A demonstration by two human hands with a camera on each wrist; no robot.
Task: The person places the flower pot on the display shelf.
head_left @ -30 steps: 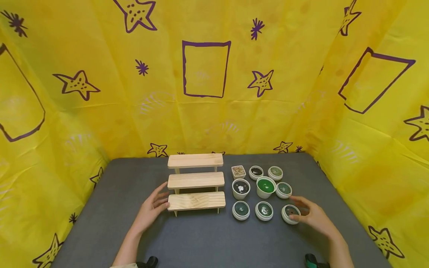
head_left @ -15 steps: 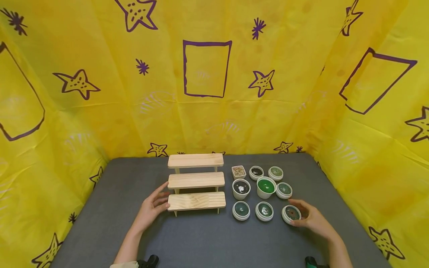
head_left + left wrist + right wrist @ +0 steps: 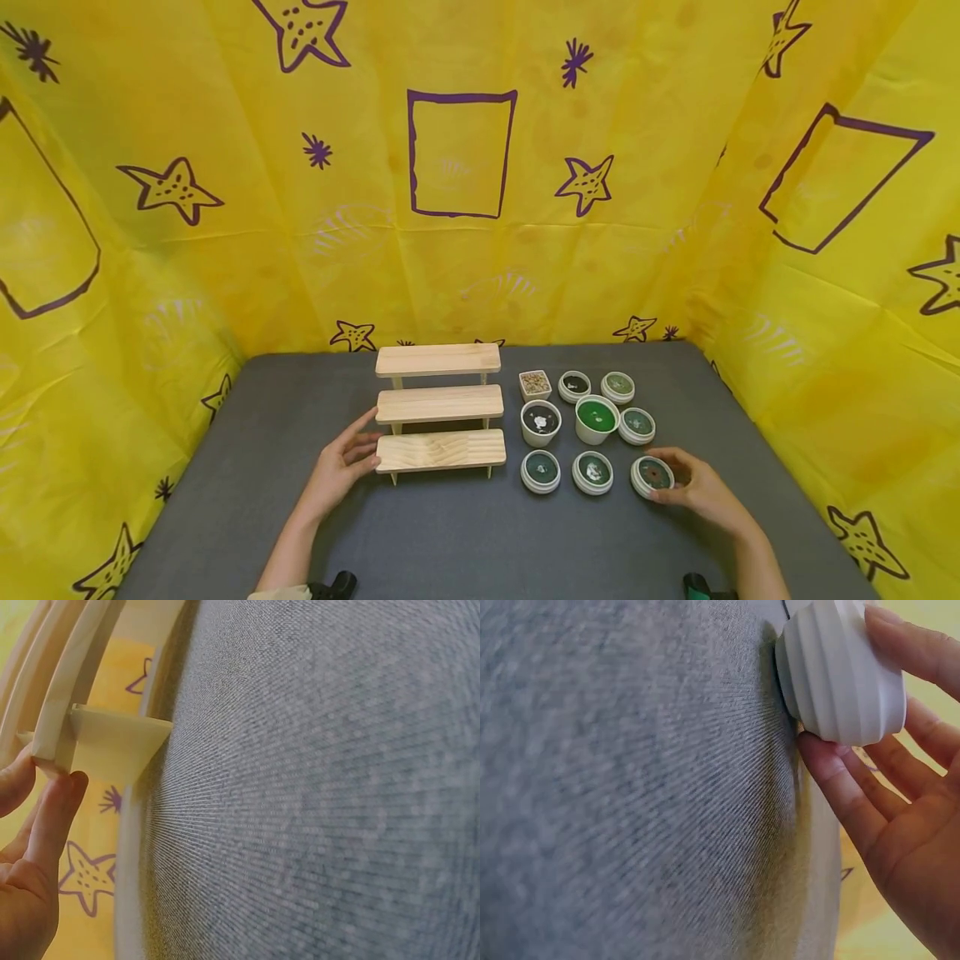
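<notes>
In the head view, the right hand (image 3: 697,490) is what has altered: the thumb that lay across the rim a second ago now sits lower at the near side, leaving the reddish-brown spot in the middle exposed, so the grip seems to have settled around the ribbed white pot (image 3: 647,479). That pot stands at the right end of the front row, apart from the bright-green-filled white cup (image 3: 597,415) and the square pot of pebbles (image 3: 535,383). The left hand (image 3: 337,468) has hardly moved, its fingers at the left end of the three-tier wooden stand (image 3: 440,404), which probably steadies it. In the left wrist view, thumb and fingertips meet around the end of a board (image 3: 64,705), pinching it lightly; the upper tiers run off the edge, and how firmly it is held cannot be told. In the right wrist view, thumb and fingers, spread apart, are clamped on opposite sides of the pot's fluted wall; its upper part is cropped, its filling is out of sight, and whether the base fully touches the grey cloth (image 3: 645,787) is hard to make out.
</notes>
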